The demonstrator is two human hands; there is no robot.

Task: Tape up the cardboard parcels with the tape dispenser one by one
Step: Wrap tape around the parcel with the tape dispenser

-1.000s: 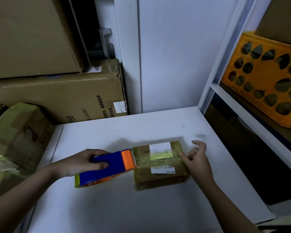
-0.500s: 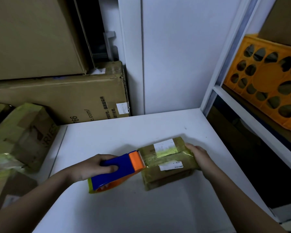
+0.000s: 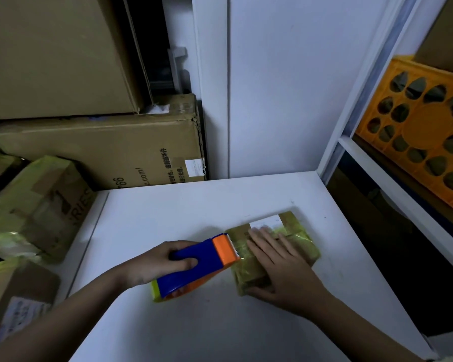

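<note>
A small cardboard parcel (image 3: 298, 231) wrapped in glossy yellowish tape, with a white label on top, lies on the white table (image 3: 168, 210). My right hand (image 3: 277, 259) lies flat on top of it, fingers straight, thumb down its near side. My left hand (image 3: 154, 262) grips the blue and orange tape dispenser (image 3: 207, 259). Its toothed orange front touches the parcel's left edge, with tape running onto the parcel.
Big cardboard boxes (image 3: 102, 150) are stacked behind the table at the left. Several taped parcels (image 3: 32, 207) lie left of the table. An orange plastic crate (image 3: 424, 131) stands on the white shelf (image 3: 403, 189) at the right. A white wall panel closes the back.
My right hand moved from the parcel's right end onto its top and now presses flat. The dispenser stays at the parcel's left edge. The parcel has turned slightly.
</note>
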